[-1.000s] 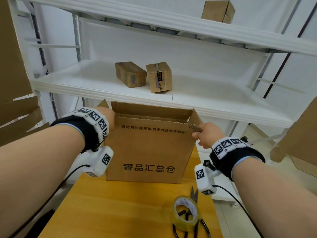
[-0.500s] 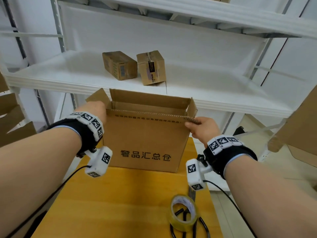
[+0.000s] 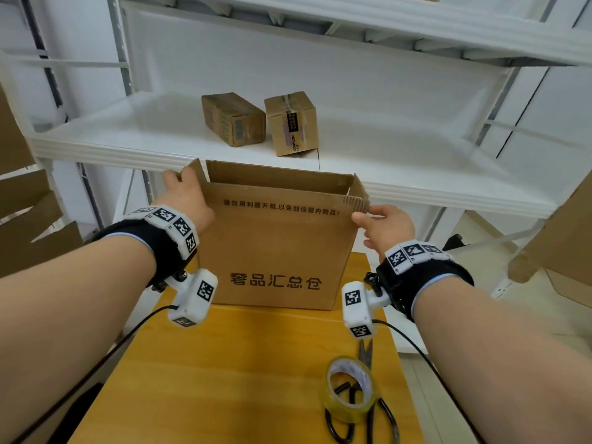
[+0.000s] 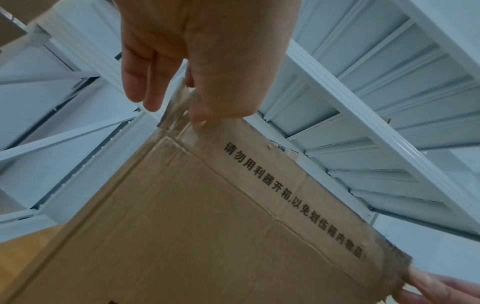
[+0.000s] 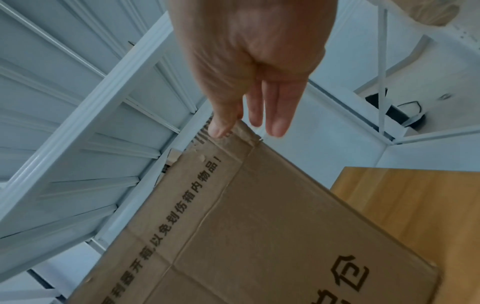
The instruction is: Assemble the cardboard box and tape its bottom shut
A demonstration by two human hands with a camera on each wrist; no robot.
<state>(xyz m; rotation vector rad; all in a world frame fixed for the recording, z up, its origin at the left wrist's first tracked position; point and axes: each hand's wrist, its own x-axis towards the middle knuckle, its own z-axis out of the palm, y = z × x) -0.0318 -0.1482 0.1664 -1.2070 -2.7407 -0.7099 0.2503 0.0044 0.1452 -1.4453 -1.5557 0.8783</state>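
Here the box [image 3: 275, 245] carries two lines of black Chinese print on its near face: a small line along the top flap, 请勿用利器开箱,以免划伤箱内物品!, and larger characters lower down, 睿品汇总仓. It is plain brown corrugated card, standing upright on the far end of the table [image 3: 240, 379], open at the top with its flaps raised. Creases run across the near face, and strips of old clear tape cling to the flap corners, as the left wrist view shows.

The left hand [image 3: 189, 200] holds the upper left corner, thumb on the near flap and at least one finger behind it, while two other fingers [image 4: 140, 82] hang straight and free of the card. The right hand [image 3: 384, 225] holds the upper right corner of the same flap in a light pinch; its thumb lies on the edge, and two fingers [image 5: 280, 109] stretch out loosely beside the corner.

Near the table's front edge a roll of clear tape [image 3: 350, 392] stands on its side over black-handled scissors [image 3: 368, 411]. Just behind the box, a white shelf [image 3: 128, 139] bears two small cartons [image 3: 259, 123]; one has a dark label with the word DECATHLON. Brown cardboard sheets [image 3: 25, 225] show at the left edge, and more at the right.
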